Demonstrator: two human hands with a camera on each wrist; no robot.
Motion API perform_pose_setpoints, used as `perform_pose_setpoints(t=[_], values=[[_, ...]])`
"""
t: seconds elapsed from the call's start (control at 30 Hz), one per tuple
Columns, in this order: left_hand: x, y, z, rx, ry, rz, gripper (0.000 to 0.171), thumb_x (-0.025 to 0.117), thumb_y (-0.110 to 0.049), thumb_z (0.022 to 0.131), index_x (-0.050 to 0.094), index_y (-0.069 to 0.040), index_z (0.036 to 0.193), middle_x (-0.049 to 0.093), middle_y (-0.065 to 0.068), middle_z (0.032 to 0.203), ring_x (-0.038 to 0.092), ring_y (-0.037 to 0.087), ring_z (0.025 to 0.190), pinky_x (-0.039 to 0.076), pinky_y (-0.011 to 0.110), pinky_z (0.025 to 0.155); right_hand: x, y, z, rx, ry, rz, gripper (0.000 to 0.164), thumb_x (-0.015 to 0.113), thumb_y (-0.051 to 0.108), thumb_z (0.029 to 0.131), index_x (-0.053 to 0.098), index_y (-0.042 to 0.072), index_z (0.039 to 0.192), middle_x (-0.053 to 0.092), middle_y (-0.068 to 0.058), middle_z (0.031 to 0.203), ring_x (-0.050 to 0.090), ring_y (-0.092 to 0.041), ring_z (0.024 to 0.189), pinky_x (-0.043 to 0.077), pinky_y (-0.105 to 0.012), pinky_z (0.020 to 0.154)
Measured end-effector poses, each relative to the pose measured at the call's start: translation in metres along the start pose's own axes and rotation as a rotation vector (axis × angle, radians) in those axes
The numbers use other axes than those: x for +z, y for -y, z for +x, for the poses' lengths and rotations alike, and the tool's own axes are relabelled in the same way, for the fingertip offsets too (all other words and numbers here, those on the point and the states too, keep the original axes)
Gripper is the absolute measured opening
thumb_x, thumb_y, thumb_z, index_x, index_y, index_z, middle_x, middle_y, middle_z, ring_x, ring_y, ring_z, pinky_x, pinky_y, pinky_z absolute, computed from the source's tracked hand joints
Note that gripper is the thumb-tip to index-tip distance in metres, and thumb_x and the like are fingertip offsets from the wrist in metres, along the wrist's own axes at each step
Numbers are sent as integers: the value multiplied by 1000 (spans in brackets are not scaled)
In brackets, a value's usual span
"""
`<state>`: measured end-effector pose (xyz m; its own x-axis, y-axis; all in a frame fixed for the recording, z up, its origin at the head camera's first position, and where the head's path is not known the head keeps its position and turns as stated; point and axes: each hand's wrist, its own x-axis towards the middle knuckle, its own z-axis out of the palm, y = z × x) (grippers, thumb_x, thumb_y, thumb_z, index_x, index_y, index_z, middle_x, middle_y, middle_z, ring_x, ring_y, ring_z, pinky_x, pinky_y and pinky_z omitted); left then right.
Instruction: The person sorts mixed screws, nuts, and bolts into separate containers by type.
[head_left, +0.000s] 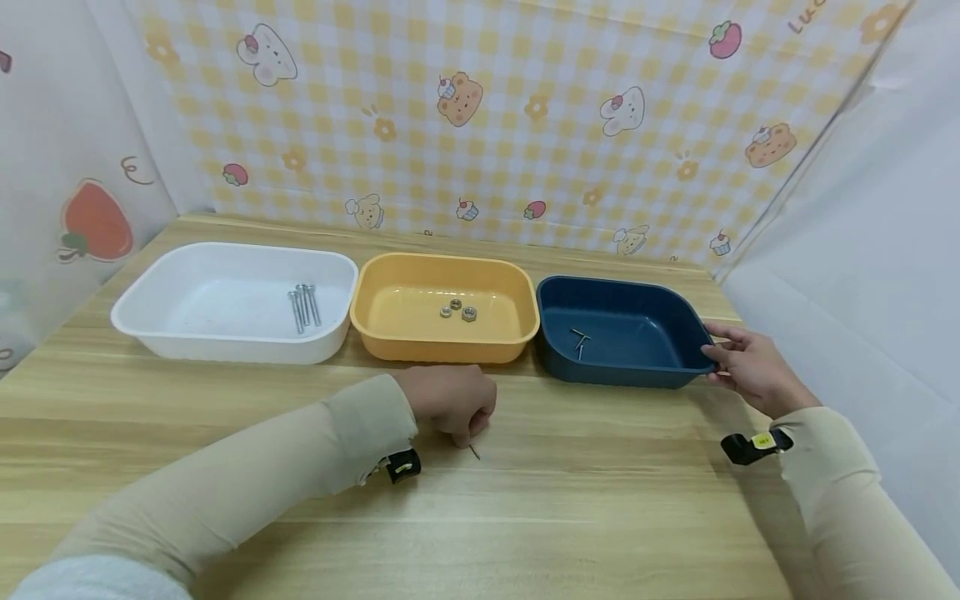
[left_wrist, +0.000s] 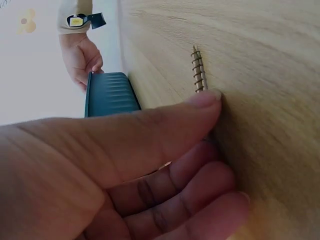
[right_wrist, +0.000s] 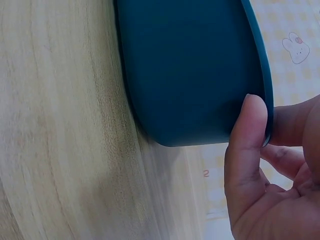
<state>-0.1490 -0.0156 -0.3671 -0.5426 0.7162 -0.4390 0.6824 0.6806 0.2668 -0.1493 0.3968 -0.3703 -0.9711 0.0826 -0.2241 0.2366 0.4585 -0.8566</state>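
In front of the yellow bin my left hand (head_left: 453, 402) is low at the table, thumb and fingers pinching a small screw (head_left: 475, 452). The left wrist view shows the threaded shank and tip of this screw (left_wrist: 198, 70) sticking out past the thumb; its head is hidden in the fingers. My right hand (head_left: 756, 371) grips the right end of the dark blue bin (head_left: 622, 377), with thumb (right_wrist: 248, 120) and fingers on either side of the rim. Small screws (head_left: 581, 342) lie at the left inside that bin.
A yellow bin (head_left: 442, 352) with three nuts (head_left: 468, 314) stands in the middle of the row. To its left a white bin (head_left: 232, 348) holds several long bolts (head_left: 303, 307). Behind the wooden table (head_left: 585, 500) hangs a checked cloth (head_left: 495, 150).
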Motion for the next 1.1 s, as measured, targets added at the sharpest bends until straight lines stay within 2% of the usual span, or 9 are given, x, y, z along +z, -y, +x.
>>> perform_pose_setpoints(t=[0.1, 0.23, 0.4, 0.57, 0.77, 0.87, 0.93, 1.03, 1.1], values=[[0, 0, 1, 7, 5, -11, 29, 72, -5, 81, 59, -17, 59, 53, -7, 56, 47, 8, 54, 36, 22, 50, 1, 0, 0, 5, -3, 3, 58, 46, 12, 103, 19, 0, 153, 55, -6, 99, 58, -8, 72, 55, -23, 65], [-3, 3, 6, -2, -10, -86, 25, 68, -11, 87, 58, -17, 65, 53, -5, 62, 49, 10, 57, 37, 23, 52, 1, -1, -1, 11, -7, 0, 58, 45, 12, 103, 19, 0, 153, 54, -7, 100, 57, -9, 71, 55, -23, 65], [-6, 6, 12, 13, -49, -163, 26, 70, -10, 86, 57, -14, 64, 54, -4, 62, 51, 10, 57, 38, 23, 52, 1, 0, -1, 10, -6, -12, 58, 45, 13, 103, 18, 1, 153, 54, -8, 102, 58, -9, 72, 55, -23, 65], [1, 5, 15, -31, -91, -187, 29, 79, -29, 83, 59, -15, 68, 58, -4, 66, 53, 10, 60, 41, 24, 54, 2, 2, -1, 2, -3, -6, 58, 45, 12, 103, 18, 1, 153, 56, -6, 100, 58, -7, 74, 55, -23, 64], [8, -3, 21, -31, -167, -121, 23, 77, -29, 84, 60, -15, 79, 56, -5, 71, 52, 11, 66, 43, 24, 60, 2, 1, -1, -6, -3, 15, 59, 46, 13, 103, 18, 0, 153, 58, -2, 97, 58, -7, 72, 55, -23, 64], [7, -6, 26, 4, -196, -89, 19, 77, -28, 85, 66, -15, 94, 57, -6, 76, 54, 12, 71, 46, 24, 65, 2, 0, -1, -16, -5, 10, 59, 46, 13, 103, 18, 0, 153, 58, -2, 97, 59, -7, 72, 55, -23, 64], [5, -8, 31, 39, -227, -68, 17, 76, -26, 86, 68, -15, 97, 58, -8, 77, 54, 11, 73, 47, 24, 67, 1, -1, -1, -22, -9, 1, 59, 46, 13, 103, 18, 0, 153, 58, -2, 97, 58, -7, 71, 54, -23, 64], [5, -9, 38, 90, -265, -24, 6, 74, -17, 88, 69, -15, 86, 58, -8, 73, 53, 10, 69, 46, 22, 64, 1, -1, 0, -25, -11, 10, 58, 46, 11, 103, 18, -1, 153, 58, -2, 96, 59, -7, 71, 54, -22, 63], [4, -10, 40, 107, -280, 5, 14, 70, -12, 90, 65, -15, 77, 56, -7, 70, 52, 10, 66, 45, 21, 61, 1, -1, 0, -22, -8, 23, 59, 46, 11, 103, 18, -1, 153, 59, -2, 95, 59, -7, 71, 55, -22, 63]])
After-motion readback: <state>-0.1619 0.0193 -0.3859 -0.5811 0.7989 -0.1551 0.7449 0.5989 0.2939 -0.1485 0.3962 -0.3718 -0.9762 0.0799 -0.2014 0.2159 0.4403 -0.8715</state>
